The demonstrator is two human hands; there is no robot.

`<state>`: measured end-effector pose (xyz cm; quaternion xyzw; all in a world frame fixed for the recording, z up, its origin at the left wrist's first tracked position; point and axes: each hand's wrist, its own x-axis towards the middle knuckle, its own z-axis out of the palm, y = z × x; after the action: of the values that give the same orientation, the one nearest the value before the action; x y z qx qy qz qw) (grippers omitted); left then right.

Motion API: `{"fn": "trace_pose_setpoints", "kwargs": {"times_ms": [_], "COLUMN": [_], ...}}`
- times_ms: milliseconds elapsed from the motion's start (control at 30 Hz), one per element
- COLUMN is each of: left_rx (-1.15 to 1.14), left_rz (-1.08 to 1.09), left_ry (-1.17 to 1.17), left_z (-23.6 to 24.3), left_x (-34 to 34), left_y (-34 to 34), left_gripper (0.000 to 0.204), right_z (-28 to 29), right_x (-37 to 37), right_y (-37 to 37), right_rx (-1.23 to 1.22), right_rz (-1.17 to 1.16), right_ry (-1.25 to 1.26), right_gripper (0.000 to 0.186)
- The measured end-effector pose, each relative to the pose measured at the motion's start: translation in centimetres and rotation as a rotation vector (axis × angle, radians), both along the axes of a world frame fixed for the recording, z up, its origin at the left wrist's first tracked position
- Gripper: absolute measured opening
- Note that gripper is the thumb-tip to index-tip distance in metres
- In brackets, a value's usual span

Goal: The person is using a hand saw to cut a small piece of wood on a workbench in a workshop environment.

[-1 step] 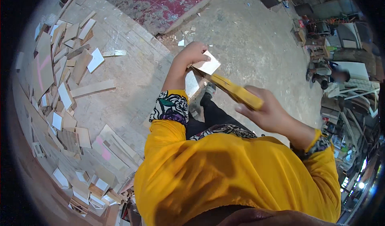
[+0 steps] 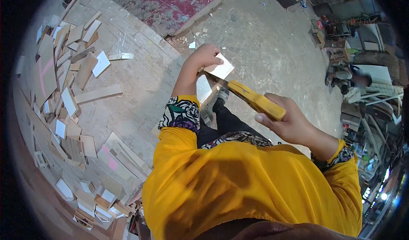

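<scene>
My right hand [image 2: 289, 118] is wrapped round the yellow handle of a handsaw [image 2: 255, 98]. The saw slants up and to the left, its dark narrow blade reaching the near edge of a small white board [image 2: 222, 66]. At the board's far left, my left hand [image 2: 205, 56] is closed on it, with the thumb lying on the white face. On the near side of the blade is another white surface [image 2: 203, 89], partly behind my left forearm; whether it joins the held board I cannot tell.
Wood and white board offcuts [image 2: 70, 101] are heaped along the left. A raised red tiled patch [image 2: 183, 6] lies at the far side. My foot [image 2: 222, 96] is just below the saw. At the far right a person [image 2: 351, 78] sits low among furniture parts.
My right hand and the saw have drawn back slightly to the right and toward me, showing more of the blade. My left hand and the board stay in place.
</scene>
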<state>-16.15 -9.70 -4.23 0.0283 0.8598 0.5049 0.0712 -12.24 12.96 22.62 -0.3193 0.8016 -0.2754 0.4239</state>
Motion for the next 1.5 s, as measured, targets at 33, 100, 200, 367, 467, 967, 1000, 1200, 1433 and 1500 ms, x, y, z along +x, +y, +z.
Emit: {"fn": "trace_pose_setpoints", "kwargs": {"times_ms": [33, 100, 200, 367, 467, 967, 1000, 1200, 1433, 1500], "left_rx": [-0.012, 0.006, 0.061, 0.113, 0.176, 0.048, 0.064, 0.005, 0.229, 0.144], "left_rz": [-0.003, -0.008, -0.008, -0.161, -0.092, -0.002, 0.002, 0.031, 0.026, -0.01], "left_ry": [-0.015, 0.007, 0.017, -0.083, -0.021, 0.002, -0.015, 0.049, 0.012, 0.04], "left_z": [0.2, 0.4, -0.2, -0.5, -2.0, -0.4, -0.6, -0.5, -1.0, -1.0], "left_x": [-0.2, -0.5, -0.8, -0.8, -0.6, -0.6, -0.5, 0.2, -0.7, -0.2], "left_y": [0.0, -0.3, 0.0, 0.9, 2.4, 0.4, 0.3, 0.2, 1.0, 1.2], "left_gripper": [0.034, 0.035, 0.035, 0.033, 0.03, 0.039, 0.041, 0.037, 0.034, 0.033], "right_z": [0.0, -0.3, -5.4, -3.7, -4.4, -3.7, -2.9, 1.2, -7.9, -6.0], "right_x": [0.0, 0.0, 0.0, 0.3, 1.2, -0.7, -0.7, -0.7, -0.3, -0.3], "right_y": [0.1, -0.2, -1.3, 0.4, 0.4, -0.1, -0.2, 1.4, -1.1, 0.0], "right_rx": [0.0, 0.028, -0.056, -0.08, -0.047, -0.019, -0.014, -0.004, -0.11, -0.022], "right_rz": [-0.006, -0.064, 0.003, -0.02, -0.062, -0.127, -0.126, -0.083, 0.009, -0.031], "right_ry": [0.003, -0.059, 0.128, 0.053, 0.027, -0.043, -0.045, -0.106, 0.154, 0.076], "right_gripper": [0.021, 0.022, 0.024, 0.024, 0.025, 0.022, 0.022, 0.02, 0.021, 0.02]}}
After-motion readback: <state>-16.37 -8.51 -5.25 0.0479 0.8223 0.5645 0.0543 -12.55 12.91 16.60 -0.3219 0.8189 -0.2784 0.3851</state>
